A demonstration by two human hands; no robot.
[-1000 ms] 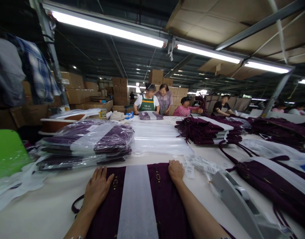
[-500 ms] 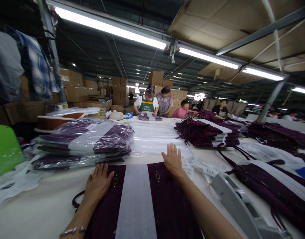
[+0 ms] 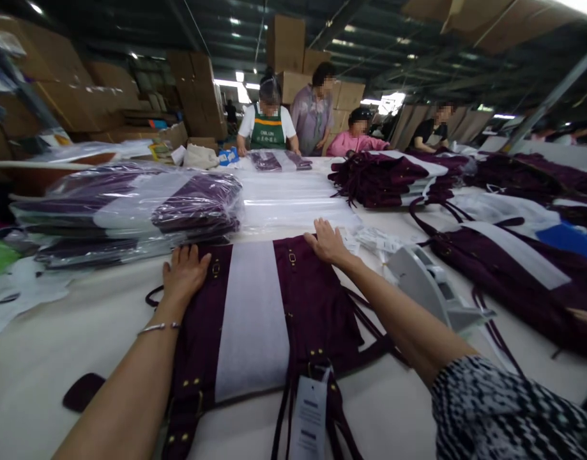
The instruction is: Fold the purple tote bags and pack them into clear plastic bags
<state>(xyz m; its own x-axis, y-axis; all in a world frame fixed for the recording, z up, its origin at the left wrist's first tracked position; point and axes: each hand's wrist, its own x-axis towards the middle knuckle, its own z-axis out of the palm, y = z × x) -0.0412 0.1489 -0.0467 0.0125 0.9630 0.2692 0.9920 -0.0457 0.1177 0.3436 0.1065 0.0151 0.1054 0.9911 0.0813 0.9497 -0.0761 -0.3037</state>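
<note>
Moved: the view has dipped since the earlier frame, bringing the bag's (image 3: pixel 317 306) straps (image 3: pixel 367 326) and tag (image 3: pixel 308 418) into sight.
Grip: the left hand (image 3: pixel 184 275) and right hand (image 3: pixel 327 243) are both open, pressed flat, gripping nothing.
Bag: lies on the desk (image 3: pixel 82 332) under both hands.
Risk: loose straps could snag the dispenser (image 3: pixel 420 281) if the bag slides right.
Container: clear plastic (image 3: pixel 115 182) wraps stacked bags (image 3: pixel 197 207).

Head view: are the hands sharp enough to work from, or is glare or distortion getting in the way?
Head view: the left hand and right hand look sharp on the purple handbag; glare streaks the clear plastic sheeting; wide-angle stretching bends the frame's edges.
</note>
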